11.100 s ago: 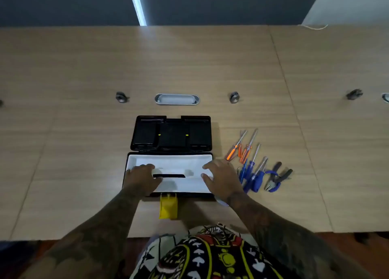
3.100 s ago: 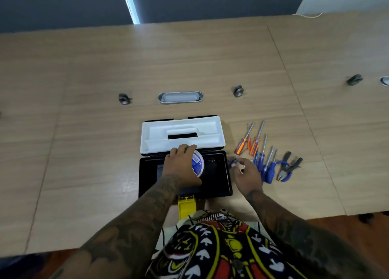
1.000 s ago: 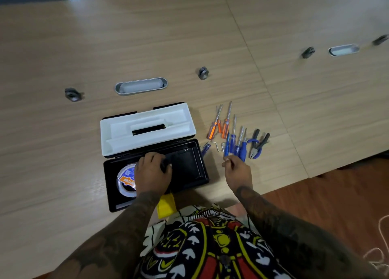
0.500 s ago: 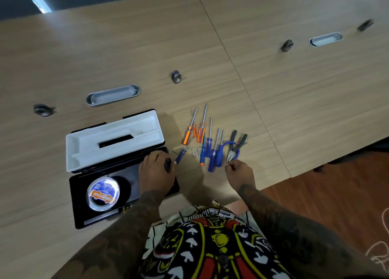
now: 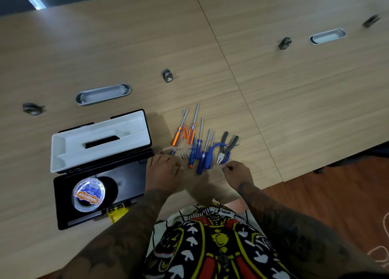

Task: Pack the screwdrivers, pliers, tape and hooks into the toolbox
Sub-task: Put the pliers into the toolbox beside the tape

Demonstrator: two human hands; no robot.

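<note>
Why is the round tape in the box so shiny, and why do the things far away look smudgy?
In the head view, the tape in the toolbox wears shiny wrapping that catches the room light as white glare; the far knob at the table's top right is smeared by blur; the straight table edges lean and bend because the lens is wide-angle.

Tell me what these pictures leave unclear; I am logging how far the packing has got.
- Head view: the left hand covers the near ends of the tools by the toolbox, so any grip is hidden.
- Head view: whatever the right hand pinches is too small to name.
- Head view: the hooks are thin wire, partly under the screwdrivers; no count possible.
- Head view: the tape label is blurred.
</note>
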